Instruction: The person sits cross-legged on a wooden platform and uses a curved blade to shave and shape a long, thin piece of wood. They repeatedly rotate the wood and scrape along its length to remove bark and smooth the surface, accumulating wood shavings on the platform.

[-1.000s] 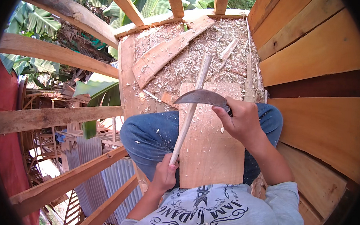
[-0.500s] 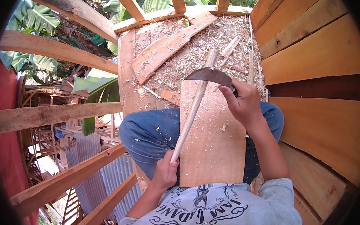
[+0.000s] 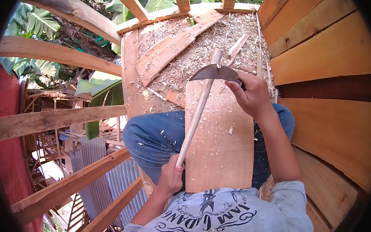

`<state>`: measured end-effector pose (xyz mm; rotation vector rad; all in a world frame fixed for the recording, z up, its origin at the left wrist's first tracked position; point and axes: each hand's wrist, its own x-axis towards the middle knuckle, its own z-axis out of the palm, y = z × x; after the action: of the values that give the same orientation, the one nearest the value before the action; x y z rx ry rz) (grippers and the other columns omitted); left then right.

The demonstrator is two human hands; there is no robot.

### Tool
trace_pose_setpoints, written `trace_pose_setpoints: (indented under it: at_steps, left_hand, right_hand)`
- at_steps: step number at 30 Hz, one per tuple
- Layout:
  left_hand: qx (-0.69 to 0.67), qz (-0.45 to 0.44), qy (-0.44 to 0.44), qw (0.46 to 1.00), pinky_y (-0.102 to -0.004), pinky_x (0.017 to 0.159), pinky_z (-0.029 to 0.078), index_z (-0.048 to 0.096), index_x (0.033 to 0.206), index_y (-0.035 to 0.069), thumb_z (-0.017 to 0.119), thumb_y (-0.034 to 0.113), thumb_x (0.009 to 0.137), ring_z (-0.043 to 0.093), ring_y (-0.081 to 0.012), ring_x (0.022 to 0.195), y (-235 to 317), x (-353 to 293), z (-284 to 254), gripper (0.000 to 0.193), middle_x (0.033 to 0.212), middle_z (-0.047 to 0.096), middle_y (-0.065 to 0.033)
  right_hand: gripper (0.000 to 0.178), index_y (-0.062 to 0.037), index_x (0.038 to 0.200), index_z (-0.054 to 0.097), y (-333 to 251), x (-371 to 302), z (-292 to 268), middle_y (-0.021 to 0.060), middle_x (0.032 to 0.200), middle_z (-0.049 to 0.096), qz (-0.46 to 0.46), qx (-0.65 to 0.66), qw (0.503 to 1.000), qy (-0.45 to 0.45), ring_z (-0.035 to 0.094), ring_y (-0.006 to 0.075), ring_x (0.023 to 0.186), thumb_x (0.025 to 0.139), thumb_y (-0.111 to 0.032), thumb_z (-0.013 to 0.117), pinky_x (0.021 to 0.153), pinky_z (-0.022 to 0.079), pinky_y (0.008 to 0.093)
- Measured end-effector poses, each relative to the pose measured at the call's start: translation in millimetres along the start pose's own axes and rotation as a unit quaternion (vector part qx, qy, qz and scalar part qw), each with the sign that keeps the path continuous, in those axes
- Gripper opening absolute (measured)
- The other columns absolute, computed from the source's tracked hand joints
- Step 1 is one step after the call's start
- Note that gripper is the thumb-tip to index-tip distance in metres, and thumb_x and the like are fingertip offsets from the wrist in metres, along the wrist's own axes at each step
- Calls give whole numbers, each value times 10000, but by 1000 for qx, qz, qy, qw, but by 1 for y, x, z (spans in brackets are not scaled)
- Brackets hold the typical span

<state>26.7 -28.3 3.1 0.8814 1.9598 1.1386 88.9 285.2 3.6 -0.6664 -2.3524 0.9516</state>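
My left hand is closed round the near end of a pale wooden stick, which slants up and away to the right. In my right hand is the handle end of a curved, dark-bladed knife, mostly covered by my fingers. The blade lies across the stick near its far end, with a small curl of wood at the crossing. Below both is a wide flat board, resting over my lap between my knees and dotted with chips.
Wood shavings cover the floor ahead, around a long offcut plank and a small wood piece. A plank wall rises on the right. Open wooden rails line the left side, with corrugated sheets below.
The knife and my right hand have shifted slightly away from me along the stick. A small curl of wood now shows at the blade. My left hand keeps its hold.
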Motion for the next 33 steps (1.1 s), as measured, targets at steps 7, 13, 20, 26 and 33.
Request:
trace_pose_setpoints:
  at_steps: [7, 13, 20, 26, 33]
  left_hand:
    - [0, 14, -6, 1000, -300, 532, 418, 518, 1035, -46, 354, 342, 993, 532, -192, 543, -1, -1, -1, 424, 629, 499, -101]
    - [-6, 19, -5, 1000, -312, 537, 426, 515, 1034, -42, 359, 324, 991, 545, -213, 553, -4, -4, 0, 400, 653, 511, -106]
    - [4, -1, 5, 1000, -320, 541, 429, 484, 1073, -44, 391, 331, 980, 548, -225, 557, -1, -6, 4, 398, 664, 520, -108]
    - [-15, -8, -4, 1000, -320, 553, 437, 461, 1093, -45, 441, 364, 954, 564, -223, 580, -4, -6, 2, 432, 694, 549, -138]
    - [-54, -8, 8, 999, -310, 574, 446, 453, 1093, -52, 533, 296, 918, 573, -225, 604, -9, -12, 7, 398, 720, 570, -140]
  right_hand:
    - [398, -65, 636, 542, -12, -10, 11, 56, 485, 471, -175, -36, 984, -12, 524, 205, 431, 875, -372, 627, 422, 369, 334]
    - [390, -17, 698, 604, -22, 3, -27, 79, 479, 478, -28, 36, 998, 41, 487, 193, 416, 902, -350, 598, 433, 367, 321]
    - [396, -32, 669, 594, -35, -30, -25, 143, 527, 524, 39, 17, 993, -108, 563, 311, 483, 812, -391, 677, 460, 428, 368]
    - [427, -54, 617, 554, -38, -64, -18, 123, 517, 525, 15, -33, 991, -128, 567, 310, 483, 774, -422, 704, 443, 429, 370]
    - [423, -60, 616, 549, -49, -41, -32, 107, 518, 528, 146, 32, 987, -50, 568, 290, 474, 775, -419, 706, 433, 419, 361]
